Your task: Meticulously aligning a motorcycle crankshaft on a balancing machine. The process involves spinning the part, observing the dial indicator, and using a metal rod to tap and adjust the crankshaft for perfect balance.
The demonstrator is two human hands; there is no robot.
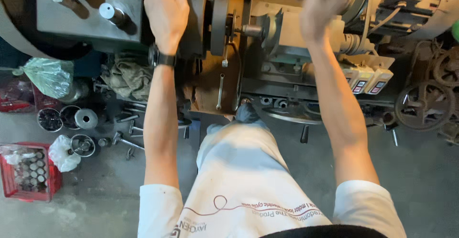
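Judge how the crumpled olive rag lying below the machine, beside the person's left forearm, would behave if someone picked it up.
The rag lies in soft folds, so it would probably hang limp and sag from wherever it is pinched. It looks like thin cloth, likely light for its bulk. Resting bunched on the cluttered ledge, it should not roll or tip, though a fold might snag on nearby metal parts.

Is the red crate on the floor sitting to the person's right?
No, the red crate sits on the concrete floor at the person's left, out beyond the left hand, which rests on the machine.

Lathe (267,32) dull oily metal; rag (126,78) rough cloth; crate (9,180) red plastic; floor (420,180) matt concrete
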